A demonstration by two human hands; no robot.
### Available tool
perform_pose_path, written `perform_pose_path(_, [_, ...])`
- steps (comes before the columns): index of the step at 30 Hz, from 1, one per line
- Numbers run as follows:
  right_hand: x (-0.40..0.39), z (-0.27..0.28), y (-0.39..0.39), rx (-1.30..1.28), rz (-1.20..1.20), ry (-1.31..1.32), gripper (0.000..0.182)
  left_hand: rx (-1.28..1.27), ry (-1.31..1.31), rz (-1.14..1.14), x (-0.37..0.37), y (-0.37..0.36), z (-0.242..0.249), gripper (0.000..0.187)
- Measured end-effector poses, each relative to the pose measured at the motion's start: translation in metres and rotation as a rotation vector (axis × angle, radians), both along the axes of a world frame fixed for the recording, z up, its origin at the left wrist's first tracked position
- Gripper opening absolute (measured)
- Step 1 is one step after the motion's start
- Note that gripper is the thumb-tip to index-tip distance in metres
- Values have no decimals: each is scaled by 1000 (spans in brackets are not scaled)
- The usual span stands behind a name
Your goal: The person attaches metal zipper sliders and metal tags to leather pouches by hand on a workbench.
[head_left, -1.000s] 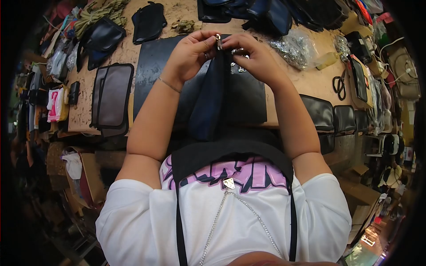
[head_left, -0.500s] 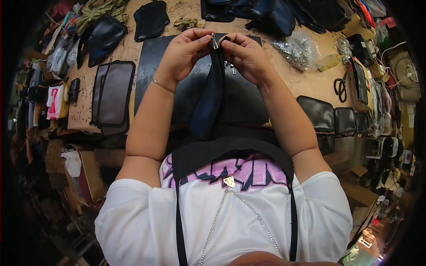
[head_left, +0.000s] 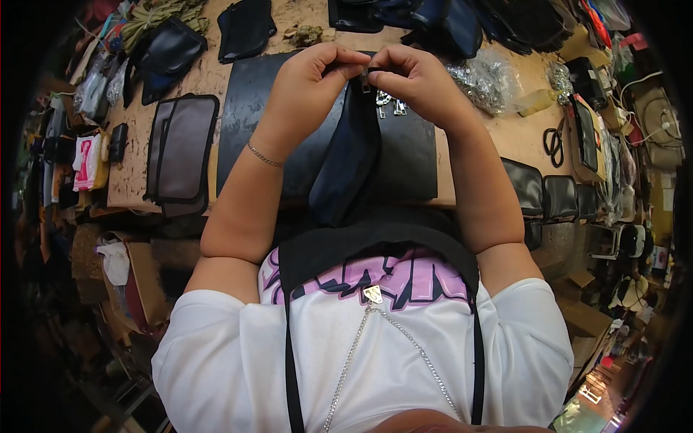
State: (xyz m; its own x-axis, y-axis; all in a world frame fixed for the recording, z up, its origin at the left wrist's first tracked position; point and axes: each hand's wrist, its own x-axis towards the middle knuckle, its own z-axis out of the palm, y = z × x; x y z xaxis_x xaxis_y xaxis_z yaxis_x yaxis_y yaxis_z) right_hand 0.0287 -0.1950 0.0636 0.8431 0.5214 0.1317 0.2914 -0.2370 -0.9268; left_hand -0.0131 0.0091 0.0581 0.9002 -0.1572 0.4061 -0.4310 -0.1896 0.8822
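A dark blue and black pouch (head_left: 345, 162) hangs lengthwise from my hands over the black mat, its lower end by my apron. My left hand (head_left: 315, 83) is closed in a pinch at the pouch's top end, where a small metal zipper slider (head_left: 366, 82) shows just under the fingertips. Pinching the black zipper tape beside it, my right hand (head_left: 413, 78) almost meets the left. The fingertips partly hide the slider and the tape end. Several loose silver zipper sliders (head_left: 390, 106) lie on the black mat (head_left: 249, 108) below my right hand.
Grey flat pouch pieces (head_left: 184, 148) lie left, and black pouches (head_left: 523, 186) sit at the right edge. A clear bag of metal parts (head_left: 487, 83), scissors (head_left: 554, 146) and a yellowish bottle (head_left: 536, 102) are at right. Dark pouches (head_left: 245, 29) line the back.
Both hands have shifted slightly right and come closer together, bringing the pouch's top end along. The slider now shows below the fingertips, and more loose sliders are visible.
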Motion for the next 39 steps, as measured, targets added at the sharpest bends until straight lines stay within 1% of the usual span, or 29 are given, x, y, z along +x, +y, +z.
perform_pose_path(6, [-7,4,0,-16,-35,-60,18,35,-44,34,-3,-3,1,15])
perform_pose_path(10, [-10,10,-3,-82,-2,-93,18,135,-117,32,-8,-6,4,14])
perform_pose_path(13, [-11,13,-7,-133,-35,-79,16,202,-184,72,-9,-11,3,14])
perform_pose_path(15, [-12,8,-7,-23,-76,-63,16,216,-215,126,-7,-15,-2,15])
perform_pose_path(18, [-13,-10,-6,114,-145,-46,16,66,-163,112,-6,-22,-7,17])
perform_pose_path(22, [-19,-21,-3,305,-214,13,20,-44,-87,96,-5,-28,-13,21])
perform_pose_path(25, [-19,-24,1,417,-242,-48,26,-111,-40,85,-2,-31,-15,21])
perform_pose_path(27, [-21,-21,1,401,-235,-56,26,-150,-34,87,-1,-32,-15,18])
perform_pose_path(30, [-23,-18,1,348,-237,-73,26,-85,-27,119,-1,-28,-13,8])
perform_pose_path(33, [-25,-19,1,293,-248,-88,26,-6,-118,148,-2,-27,-15,17])
perform_pose_path(36, [-26,-21,1,295,-246,-89,26,116,-108,156,-10,-26,-4,24])
perform_pose_path(39, [-27,-22,1,301,-244,-63,25,100,-132,137,-10,-26,-8,25])
